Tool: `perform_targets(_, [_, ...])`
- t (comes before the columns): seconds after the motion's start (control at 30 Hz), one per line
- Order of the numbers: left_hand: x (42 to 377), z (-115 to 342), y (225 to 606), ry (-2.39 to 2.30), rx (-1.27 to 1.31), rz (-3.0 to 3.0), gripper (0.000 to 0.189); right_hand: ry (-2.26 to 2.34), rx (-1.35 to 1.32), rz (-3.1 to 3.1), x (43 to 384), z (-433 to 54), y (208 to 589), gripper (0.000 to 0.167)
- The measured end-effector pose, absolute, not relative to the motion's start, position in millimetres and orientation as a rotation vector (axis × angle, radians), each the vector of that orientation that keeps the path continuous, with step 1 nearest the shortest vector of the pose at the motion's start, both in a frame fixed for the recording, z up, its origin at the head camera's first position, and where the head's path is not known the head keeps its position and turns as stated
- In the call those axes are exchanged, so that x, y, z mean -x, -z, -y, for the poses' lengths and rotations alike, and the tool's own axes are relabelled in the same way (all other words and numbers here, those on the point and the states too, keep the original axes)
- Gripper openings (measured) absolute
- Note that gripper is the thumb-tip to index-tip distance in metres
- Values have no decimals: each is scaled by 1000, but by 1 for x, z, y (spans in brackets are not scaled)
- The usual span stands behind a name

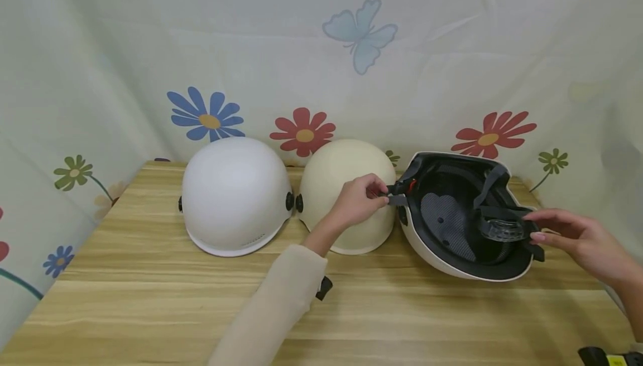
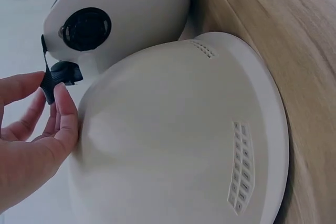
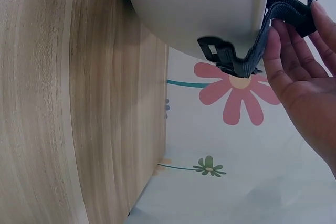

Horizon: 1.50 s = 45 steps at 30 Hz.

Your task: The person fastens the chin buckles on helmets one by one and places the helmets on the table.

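Note:
On the right of the table, in the head view, a helmet (image 1: 427, 251) lies upturned with its black padded inside showing. My left hand (image 1: 359, 201) pinches the end of a dark chin strap (image 2: 48, 83) at the helmet's left edge. A black buckle piece (image 1: 398, 188) with a bit of red sits just above that strap. At the right edge, my right hand (image 1: 588, 240) holds another dark strap (image 3: 258, 48) between thumb and fingers. A black buckle (image 3: 215, 53) hangs from it against the shell. A clear plastic part (image 1: 504, 231) shows inside the helmet near the right fingers.
A cream helmet (image 1: 346, 159) stands dome up, partly behind my left hand and forearm. Left of it is a white helmet (image 1: 233, 187), also dome up. All are on a wood-grain table (image 1: 150, 299), before a flowered cloth (image 1: 251, 48).

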<state>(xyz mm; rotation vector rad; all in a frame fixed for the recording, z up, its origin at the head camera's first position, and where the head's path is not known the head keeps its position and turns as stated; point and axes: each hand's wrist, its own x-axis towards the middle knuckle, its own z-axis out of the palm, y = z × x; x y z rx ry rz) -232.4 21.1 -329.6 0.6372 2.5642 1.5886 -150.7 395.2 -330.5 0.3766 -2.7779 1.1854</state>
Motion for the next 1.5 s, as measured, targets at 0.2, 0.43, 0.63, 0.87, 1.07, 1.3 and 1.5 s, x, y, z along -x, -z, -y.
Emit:
perform_targets(0.2, [232,-25,334,-1533,-687,-2608,18,-1142,-375,2783,151,-394,331,24])
perform_targets(0.43, [233,-29,323,-1491,-753,-2659,22,-1156,-435,2766,153,-392,332,24])
perform_targets(0.63, [235,-44,309,-1453,-836,-2659,24,-1172,-452,2753,153,-392,332,23])
perform_targets(0.87, [239,-58,316,-1287,-858,-2696,22,-1159,-445,2770,153,-392,333,23])
perform_targets(1.07, [237,-62,324,-1317,-802,-2710,20,-1118,-381,2794,152,-394,334,23])
perform_targets(1.3, [235,-62,330,-1408,-788,-2667,19,-1143,-395,2770,151,-393,335,24])
perform_targets(1.5, [233,-57,327,-1542,-814,-2637,22,-1168,-476,2709,153,-390,334,24])
